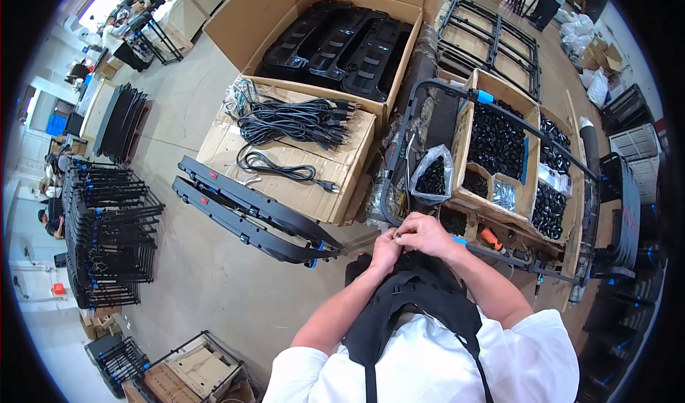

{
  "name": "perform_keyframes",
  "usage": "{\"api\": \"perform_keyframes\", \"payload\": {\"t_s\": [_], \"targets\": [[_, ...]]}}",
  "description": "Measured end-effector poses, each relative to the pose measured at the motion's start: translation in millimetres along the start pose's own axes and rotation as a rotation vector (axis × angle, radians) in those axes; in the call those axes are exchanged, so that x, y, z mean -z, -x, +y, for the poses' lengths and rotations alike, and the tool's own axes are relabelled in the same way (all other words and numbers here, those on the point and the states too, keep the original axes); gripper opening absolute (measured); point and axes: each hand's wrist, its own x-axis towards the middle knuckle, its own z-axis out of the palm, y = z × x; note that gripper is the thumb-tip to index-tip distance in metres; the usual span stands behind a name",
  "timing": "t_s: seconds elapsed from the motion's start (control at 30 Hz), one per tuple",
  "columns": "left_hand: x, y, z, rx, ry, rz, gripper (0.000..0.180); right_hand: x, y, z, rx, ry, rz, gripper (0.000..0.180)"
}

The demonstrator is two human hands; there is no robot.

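My left hand (385, 252) and my right hand (426, 234) meet in front of my body, fingertips pinched together. Something tiny sits between them, too small to make out. Just beyond my hands runs the lower side of a dark tubular metal frame (404, 133) with blue end pieces, resting over a wooden parts box (467, 128). Black plastic pieces (496, 142) fill its larger compartment. A clear plastic bag (432, 177) of small black parts lies at the box's left side. An orange-handled tool (491, 239) is to the right of my right hand.
Coiled black power cords (292, 121) lie on a cardboard box (349, 164) at left. Two long black curved rails (250, 214) lean against it. Behind stands an open carton (250, 21) of black panels. Racks of black frames (107, 232) line the left; several people work farther off.
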Motion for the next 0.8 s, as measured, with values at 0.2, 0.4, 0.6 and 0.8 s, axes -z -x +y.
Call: {"api": "perform_keyframes", "payload": {"t_s": [0.2, 0.4, 0.6, 0.8], "targets": [[2.2, 2.2, 5.7, 0.006, 0.062, 0.028, 0.018, -22.4, 11.7, -24.5, -0.147, 0.191, 0.093, 0.024], [9.6, -3.6, -0.3, -0.032, 0.055, -0.082, 0.013, -20.4, 17.4, -7.0, -0.039, 0.137, 0.049, 0.022], [14.3, -3.0, 21.6, 0.104, -0.129, -0.017, 0.010, -35.7, 47.6, 9.0, -0.230, -0.192, 0.212, 0.022], [7.0, 0.2, 38.0, 0.221, -0.216, -0.021, 0.030, -73.3, 64.1, 119.9, -0.505, -0.906, 0.512, 0.023]]}}
